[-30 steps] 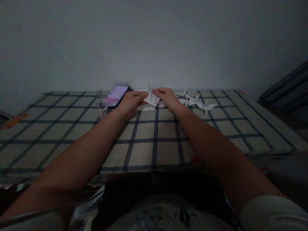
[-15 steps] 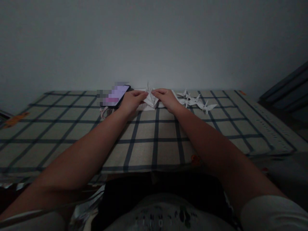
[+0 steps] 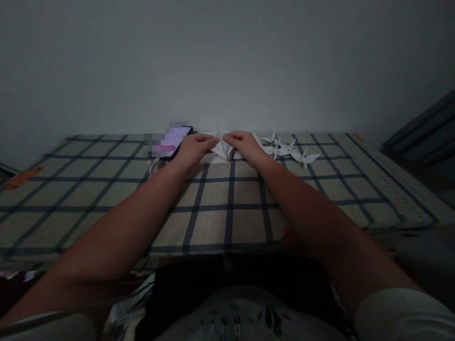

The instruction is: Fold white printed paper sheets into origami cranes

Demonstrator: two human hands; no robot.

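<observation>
A half-folded white paper figure (image 3: 222,148) sits on white sheets at the far side of the checked cloth (image 3: 227,208). My left hand (image 3: 194,149) pinches its left side with fingers pressed together. My right hand (image 3: 245,146) pinches its right side the same way. A thin paper point sticks up between the two hands. Both forearms stretch out over the cloth.
A phone (image 3: 169,141) with a lit screen lies just left of my left hand, with a pale cable (image 3: 153,166) below it. Several folded white paper cranes (image 3: 287,149) stand right of my right hand. A plain wall rises behind; a dark object (image 3: 423,137) sits at far right.
Both hands stay on the paper figure and shift only slightly; the fingertips have closed in a little toward the upright point.
</observation>
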